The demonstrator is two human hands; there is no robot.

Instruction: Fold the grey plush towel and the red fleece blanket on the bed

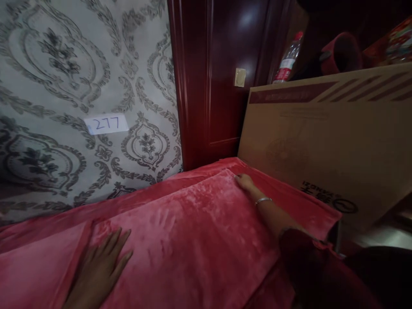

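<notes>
Two hands on a folded red velvet cloth

The left hand point(103, 262) lies flat on the cloth point(186, 231); the right hand point(245, 182) touches its far corner, near the cardboard box point(325, 146).

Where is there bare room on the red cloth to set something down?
Free: the folded velvet cloth between the left hand and right hand, and the strip toward the patterned wall. Crowded: the right edge, where the cardboard box leans close.

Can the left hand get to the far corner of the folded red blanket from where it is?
Probably yes: the left hand lies flat on the folded red blanket, open fabric ahead, though the right hand already sits on that corner.
</notes>
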